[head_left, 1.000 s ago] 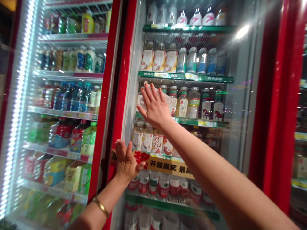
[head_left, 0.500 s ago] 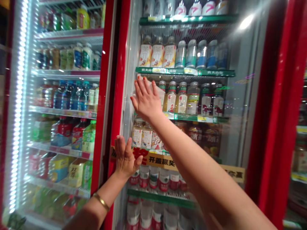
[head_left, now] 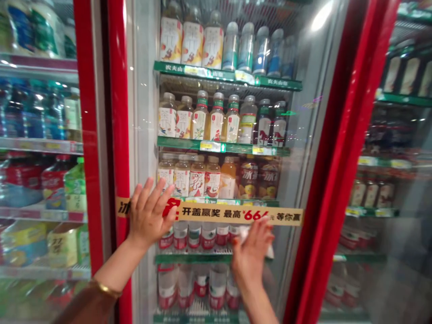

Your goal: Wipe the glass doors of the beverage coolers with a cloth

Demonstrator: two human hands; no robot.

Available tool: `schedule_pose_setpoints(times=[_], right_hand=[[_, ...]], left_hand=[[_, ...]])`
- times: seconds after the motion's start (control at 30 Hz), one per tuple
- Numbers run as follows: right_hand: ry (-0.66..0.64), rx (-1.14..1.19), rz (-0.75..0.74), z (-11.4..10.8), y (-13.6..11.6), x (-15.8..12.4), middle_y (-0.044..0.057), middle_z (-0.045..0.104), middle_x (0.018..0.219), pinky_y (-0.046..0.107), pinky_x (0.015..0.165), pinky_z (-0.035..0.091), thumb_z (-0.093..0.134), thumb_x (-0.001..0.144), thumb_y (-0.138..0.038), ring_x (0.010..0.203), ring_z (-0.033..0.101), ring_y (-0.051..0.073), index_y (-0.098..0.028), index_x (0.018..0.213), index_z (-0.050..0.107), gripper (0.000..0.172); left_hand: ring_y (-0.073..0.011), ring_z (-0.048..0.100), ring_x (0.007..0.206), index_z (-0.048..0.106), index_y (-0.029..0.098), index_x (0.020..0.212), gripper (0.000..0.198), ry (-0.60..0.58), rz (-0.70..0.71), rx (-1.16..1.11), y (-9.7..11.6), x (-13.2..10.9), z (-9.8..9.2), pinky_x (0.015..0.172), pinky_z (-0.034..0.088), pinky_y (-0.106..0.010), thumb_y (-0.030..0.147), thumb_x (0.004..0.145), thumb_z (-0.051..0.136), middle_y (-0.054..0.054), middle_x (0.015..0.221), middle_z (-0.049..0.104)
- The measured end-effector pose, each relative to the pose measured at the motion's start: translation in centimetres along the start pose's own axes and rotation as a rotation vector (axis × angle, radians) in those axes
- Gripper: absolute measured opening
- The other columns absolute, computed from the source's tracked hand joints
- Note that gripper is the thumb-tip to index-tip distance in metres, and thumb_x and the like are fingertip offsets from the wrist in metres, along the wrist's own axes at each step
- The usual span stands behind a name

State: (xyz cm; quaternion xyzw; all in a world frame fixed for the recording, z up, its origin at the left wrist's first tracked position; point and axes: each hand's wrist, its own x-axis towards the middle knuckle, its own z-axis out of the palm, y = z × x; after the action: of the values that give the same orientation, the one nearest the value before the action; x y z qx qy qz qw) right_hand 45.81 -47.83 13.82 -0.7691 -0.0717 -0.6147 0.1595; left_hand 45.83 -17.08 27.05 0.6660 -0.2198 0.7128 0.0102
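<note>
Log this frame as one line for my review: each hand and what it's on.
left hand: spread flat on glass fridge door, beside yellow prize strip | right hand: on white cloth against the glass

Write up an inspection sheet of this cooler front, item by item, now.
Surface: glass door of a drinks cooler, red frame, glare near the top.
Job's things: white cloth bunched under the right hand's fingers, against the glass.
Clutter: yellow printed strip across the glass.
Hands: left hand flat on the glass, fingers spread, at the strip's left end, gold bangle on its wrist; right hand over the cloth, just below the strip.
Cables: nothing seen.
Surroundings: bottled drinks on green-edged shelves behind the glass; neighbouring cooler doors on both sides.
</note>
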Motion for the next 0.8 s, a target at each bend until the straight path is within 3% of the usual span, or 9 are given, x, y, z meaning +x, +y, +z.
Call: schedule_pose_setpoints(times=[0.07,0.13,0.27,0.37,0.43,0.5,0.57,0.7,0.8], right_hand=[[-0.107,0.042,-0.244,0.5,-1.5,-4.1,-0.01,0.025,0.178,0.067,0.129,0.044,0.049,0.098,-0.065,0.169,0.013,0.031,-0.047,0.172,0.018,0.082],[-0.124,0.036,-0.326,0.3,-0.2,-6.6,-0.02,0.034,0.172,0.059,0.127,0.049,0.055,0.091,-0.07,0.168,0.017,0.027,-0.058,0.167,0.026,0.082],[0.022,-0.071,0.062,-0.4,5.7,-6.0,0.012,0.002,0.182,0.086,0.125,0.029,0.037,0.105,-0.046,0.169,0.003,0.038,-0.022,0.175,-0.001,0.083],[0.041,-0.105,0.219,0.9,4.6,-5.4,0.02,0.004,0.181,0.087,0.121,0.032,0.03,0.107,-0.047,0.169,0.007,0.042,-0.013,0.175,0.0,0.081],[0.04,-0.105,-0.074,2.5,2.0,-6.9,0.007,0.022,0.18,0.073,0.122,0.046,0.037,0.101,-0.051,0.169,0.015,0.035,-0.024,0.175,0.018,0.081],[0.117,-0.101,-0.387,3.7,0.6,-9.3,-0.017,0.035,0.172,0.057,0.112,0.062,0.039,0.093,-0.052,0.168,0.018,0.024,-0.047,0.167,0.037,0.074],[0.214,-0.115,-0.457,3.8,1.8,-11.0,-0.027,0.036,0.166,0.058,0.104,0.066,0.039,0.088,-0.051,0.167,0.016,0.021,-0.059,0.16,0.041,0.072],[0.188,-0.203,0.002,2.1,6.5,-10.6,0.011,0.011,0.18,0.089,0.114,0.042,0.04,0.097,-0.039,0.166,0.011,0.043,-0.021,0.175,0.012,0.085],[0.073,-0.137,0.257,3.1,4.5,-10.8,0.022,0.006,0.179,0.093,0.116,0.031,0.035,0.104,-0.044,0.165,0.011,0.048,-0.012,0.174,0.004,0.083]], left_hand=[[-0.0263,0.021,0.171,0.03,0.033,0.172,0.082,-0.03,-0.044,-0.034,1.7,-1.9,-0.5,0.142,0.014,-0.051,0.028,0.098,0.065,0.001,0.181,0.027],[-0.025,0.022,0.17,0.032,0.032,0.171,0.079,-0.134,-0.045,-0.098,3.8,-5.0,-1.1,0.143,0.013,-0.049,0.028,0.099,0.064,0.002,0.18,0.029],[-0.0183,0.02,0.17,0.035,0.033,0.17,0.071,-0.217,-0.097,-0.144,6.7,-11.6,-1.4,0.143,0.008,-0.041,0.04,0.103,0.059,0.006,0.178,0.031],[-0.017,0.015,0.171,0.031,0.033,0.171,0.075,-0.176,-0.126,-0.101,7.3,-13.6,-0.8,0.143,0.006,-0.042,0.039,0.102,0.061,0.007,0.179,0.026],[-0.0171,0.016,0.171,0.032,0.033,0.171,0.077,-0.168,-0.128,-0.095,7.2,-13.6,-0.5,0.143,0.007,-0.043,0.037,0.1,0.062,0.007,0.179,0.026],[-0.0173,0.018,0.171,0.032,0.033,0.17,0.077,-0.151,-0.123,-0.079,7.1,-13.4,-0.2,0.143,0.008,-0.043,0.035,0.099,0.061,0.006,0.179,0.027],[-0.0184,0.019,0.171,0.033,0.03,0.171,0.079,-0.145,-0.081,-0.038,6.8,-13.4,-0.1,0.143,0.009,-0.043,0.033,0.097,0.062,0.004,0.179,0.027],[-0.0227,0.021,0.171,0.036,0.026,0.17,0.084,-0.146,-0.011,0.024,6.2,-14.4,0.0,0.143,0.011,-0.045,0.034,0.092,0.066,-0.001,0.179,0.029],[-0.025,0.022,0.17,0.038,0.026,0.169,0.088,-0.15,-0.007,0.031,5.9,-15.1,0.0,0.142,0.013,-0.047,0.033,0.088,0.07,-0.003,0.179,0.031]])
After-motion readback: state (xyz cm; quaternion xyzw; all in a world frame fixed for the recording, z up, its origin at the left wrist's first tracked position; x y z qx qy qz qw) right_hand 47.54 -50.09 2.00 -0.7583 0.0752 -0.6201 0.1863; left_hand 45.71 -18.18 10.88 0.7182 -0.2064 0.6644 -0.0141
